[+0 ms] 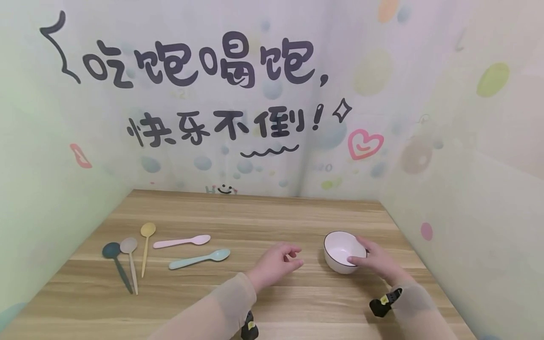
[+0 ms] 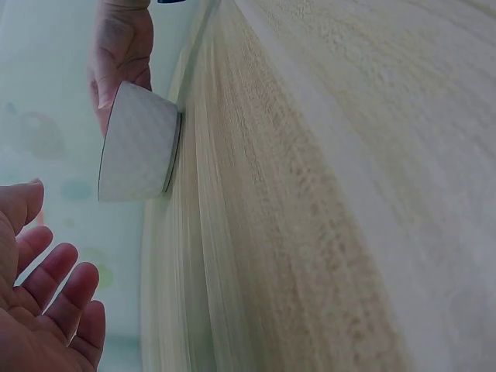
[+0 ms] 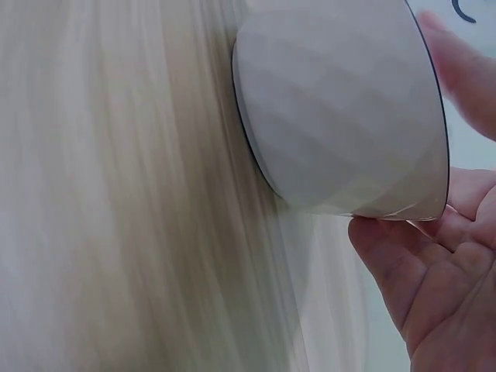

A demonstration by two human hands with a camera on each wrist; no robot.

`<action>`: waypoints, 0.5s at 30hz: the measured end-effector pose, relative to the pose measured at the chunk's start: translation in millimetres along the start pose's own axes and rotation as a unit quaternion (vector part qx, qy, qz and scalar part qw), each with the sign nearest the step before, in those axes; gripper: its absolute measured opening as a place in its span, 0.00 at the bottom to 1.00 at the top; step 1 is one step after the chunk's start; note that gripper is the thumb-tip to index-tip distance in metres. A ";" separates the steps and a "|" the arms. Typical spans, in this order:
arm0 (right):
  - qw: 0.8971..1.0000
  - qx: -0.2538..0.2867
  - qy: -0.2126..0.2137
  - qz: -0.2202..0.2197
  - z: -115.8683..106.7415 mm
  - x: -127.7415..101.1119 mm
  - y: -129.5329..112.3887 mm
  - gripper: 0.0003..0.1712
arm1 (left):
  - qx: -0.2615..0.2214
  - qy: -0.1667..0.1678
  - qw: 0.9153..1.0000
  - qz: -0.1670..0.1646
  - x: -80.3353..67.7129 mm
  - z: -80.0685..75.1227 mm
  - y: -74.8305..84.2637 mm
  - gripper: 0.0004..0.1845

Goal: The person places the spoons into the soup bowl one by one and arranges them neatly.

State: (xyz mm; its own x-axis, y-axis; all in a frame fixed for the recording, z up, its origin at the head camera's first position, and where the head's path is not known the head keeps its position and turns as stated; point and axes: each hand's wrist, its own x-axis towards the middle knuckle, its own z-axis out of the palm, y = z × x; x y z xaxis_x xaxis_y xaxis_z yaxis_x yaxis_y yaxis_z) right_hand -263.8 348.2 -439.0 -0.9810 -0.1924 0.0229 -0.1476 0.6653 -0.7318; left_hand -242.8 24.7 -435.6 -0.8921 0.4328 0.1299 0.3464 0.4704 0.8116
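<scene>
Your right hand [image 1: 376,259] grips the white bowl [image 1: 342,251] at its 3 o'clock rim. Your left hand [image 1: 276,264] hovers loosely curled at the bowl's 9 o'clock, holding nothing.

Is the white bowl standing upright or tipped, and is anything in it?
Upright and empty. The white bowl sits on its foot on the wooden table, opening up, its inside bare white. The right hand holds its rim.

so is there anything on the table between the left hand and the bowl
Nothing visible. The left hand hovers with loosely curled fingers just left of the white bowl, with only bare wooden table between them. The right hand already holds the bowl's far side. The spoons lie further left.
</scene>
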 end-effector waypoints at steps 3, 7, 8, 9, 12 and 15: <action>1.000 -0.006 -0.005 -0.006 5.9 3.3 -4.3 0.51 | -0.007 -0.001 1.000 -0.008 -0.4 -0.3 -1.6 0.22; 1.000 -0.008 -0.016 -0.016 13.8 7.9 -10.1 0.53 | -0.009 0.003 1.000 -0.015 -0.2 -1.5 -4.3 0.21; 1.000 -0.004 -0.020 -0.019 15.9 8.8 -11.7 0.54 | -0.006 0.005 1.000 -0.014 0.0 -1.9 -5.2 0.20; 0.999 0.002 -0.024 -0.021 18.0 10.0 -13.2 0.54 | -0.004 0.006 1.000 -0.014 0.2 -2.2 -6.2 0.20; 0.999 0.014 -0.035 -0.024 24.4 13.3 -17.3 0.55 | 0.002 0.010 1.000 -0.015 0.4 -3.4 -8.5 0.20; 0.999 0.017 -0.040 -0.027 31.1 16.3 -22.0 0.55 | 0.004 0.015 1.000 -0.017 0.0 -4.9 -10.5 0.20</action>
State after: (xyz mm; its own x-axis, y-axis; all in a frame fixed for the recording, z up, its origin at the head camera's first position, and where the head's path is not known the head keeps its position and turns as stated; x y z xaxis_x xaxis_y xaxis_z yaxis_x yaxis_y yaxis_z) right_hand -272.6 308.0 -443.7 -0.9584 -0.2853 0.0107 -0.1952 0.6272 -0.7540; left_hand -247.9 15.9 -441.3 -0.9116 0.3936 0.1187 0.3176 0.4909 0.8112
